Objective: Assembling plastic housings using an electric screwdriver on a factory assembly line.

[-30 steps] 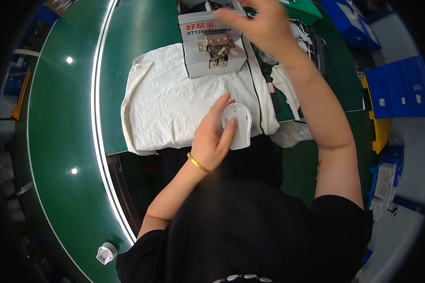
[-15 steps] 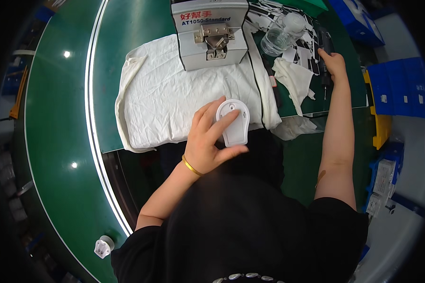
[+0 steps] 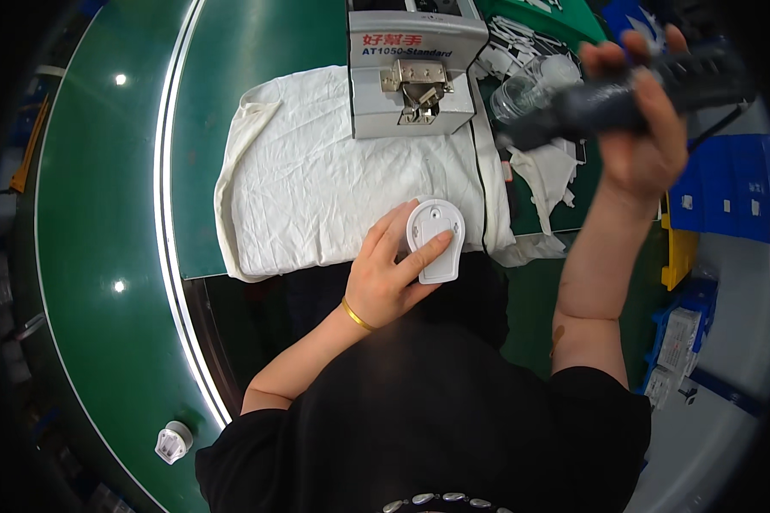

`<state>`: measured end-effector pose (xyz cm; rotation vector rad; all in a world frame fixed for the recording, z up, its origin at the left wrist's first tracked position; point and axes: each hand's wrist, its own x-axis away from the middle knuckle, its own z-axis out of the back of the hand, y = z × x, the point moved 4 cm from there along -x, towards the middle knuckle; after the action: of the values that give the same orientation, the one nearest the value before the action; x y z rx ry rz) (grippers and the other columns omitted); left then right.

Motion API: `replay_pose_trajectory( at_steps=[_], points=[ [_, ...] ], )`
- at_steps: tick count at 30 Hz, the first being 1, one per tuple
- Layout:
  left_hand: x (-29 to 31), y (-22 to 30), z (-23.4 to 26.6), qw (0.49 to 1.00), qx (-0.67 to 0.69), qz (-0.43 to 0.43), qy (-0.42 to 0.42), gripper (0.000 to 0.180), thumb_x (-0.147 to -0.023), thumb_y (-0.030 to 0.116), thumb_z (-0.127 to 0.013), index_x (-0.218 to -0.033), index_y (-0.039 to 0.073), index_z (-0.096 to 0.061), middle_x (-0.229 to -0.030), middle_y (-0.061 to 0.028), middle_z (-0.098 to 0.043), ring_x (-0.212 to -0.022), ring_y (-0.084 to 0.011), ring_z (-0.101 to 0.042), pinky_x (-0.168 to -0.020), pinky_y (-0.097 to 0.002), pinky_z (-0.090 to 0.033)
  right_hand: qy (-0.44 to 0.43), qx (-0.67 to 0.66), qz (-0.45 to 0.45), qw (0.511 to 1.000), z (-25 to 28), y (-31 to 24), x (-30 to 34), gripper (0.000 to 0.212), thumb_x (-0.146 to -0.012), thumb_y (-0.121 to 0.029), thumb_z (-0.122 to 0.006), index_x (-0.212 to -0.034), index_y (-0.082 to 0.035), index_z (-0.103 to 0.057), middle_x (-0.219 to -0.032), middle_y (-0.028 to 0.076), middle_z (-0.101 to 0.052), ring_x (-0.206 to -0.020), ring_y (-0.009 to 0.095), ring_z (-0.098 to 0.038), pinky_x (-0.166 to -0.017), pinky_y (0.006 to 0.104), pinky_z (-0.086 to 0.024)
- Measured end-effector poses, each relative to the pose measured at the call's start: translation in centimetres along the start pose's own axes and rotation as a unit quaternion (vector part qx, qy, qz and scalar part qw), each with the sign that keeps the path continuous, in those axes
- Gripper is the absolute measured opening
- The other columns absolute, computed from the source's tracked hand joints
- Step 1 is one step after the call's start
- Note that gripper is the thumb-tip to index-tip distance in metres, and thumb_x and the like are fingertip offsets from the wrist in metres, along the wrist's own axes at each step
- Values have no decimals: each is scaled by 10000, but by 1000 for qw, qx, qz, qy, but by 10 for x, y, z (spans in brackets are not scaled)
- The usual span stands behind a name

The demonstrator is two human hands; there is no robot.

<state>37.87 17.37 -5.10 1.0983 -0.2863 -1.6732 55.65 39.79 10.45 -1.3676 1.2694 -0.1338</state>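
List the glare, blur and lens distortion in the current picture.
Head view: two small glare spots on the green surface at left; same view, the right hand and black electric screwdriver are smeared, probably by motion, while the white plastic part looks sharper; the head view also bows the bright white strip and goes dark at its rim.

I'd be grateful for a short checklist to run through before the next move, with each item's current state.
1. White part held: ok, the left hand has it, one finger across its face.
2. Dark handheld tool held: ok, it is in the right hand.
3. Tool apart from part: ok, raised off to its right.
4. Tool's condition: cannot tell, blur hides detail.
5. Screw in the part's round hole: cannot tell, too small.
6. White cloth smooth: not ok, wrinkled.
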Motion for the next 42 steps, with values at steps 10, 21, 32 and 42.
replay_pose_trajectory(
  at_steps=[10, 21, 32, 42],
  points=[
    [-1, 0, 4, 1000, 15, 21, 11, 661, -564, 138, -864, -1200, 182, -690, -1349, -225, -518, -1225, -410, -532, -970, -425, -487, -147, -131, 197, 960, -112, 81, -48, 676, -770, 43, -745, -1346, 3, -391, -985, 73, -609, -878, 132, -614, -764, 262, -515],
    [-1, -3, 6, 998, 40, 32, 23, 634, -571, 100, -866, -1178, 176, -701, -1339, -227, -517, -1177, -370, -574, -913, -379, -533, -184, -143, 59, 971, -136, 67, -54, 563, -795, -1, -754, -1278, -22, -464, -908, 58, -625, -795, 137, -629, -732, 251, -504],
    [3, -6, 3, 998, 61, 19, 20, 699, -591, 127, -840, -1259, 196, -644, -1356, -242, -490, -1208, -420, -535, -977, -441, -479, -99, 54, -40, 993, -124, 33, 5, 516, -919, -113, -564, -1382, -34, -350, -842, 80, -556, -717, 185, -573, -748, 406, -467],
    [1, -7, 8, 998, 55, 24, 18, 694, -592, 134, -843, -1254, 203, -646, -1349, -238, -496, -1201, -422, -538, -973, -445, -479, -58, 176, -96, 978, -144, -1, 52, 554, -913, -221, -661, -1352, -85, -351, -804, 40, -539, -700, 157, -551, -729, 368, -463]
  ],
)
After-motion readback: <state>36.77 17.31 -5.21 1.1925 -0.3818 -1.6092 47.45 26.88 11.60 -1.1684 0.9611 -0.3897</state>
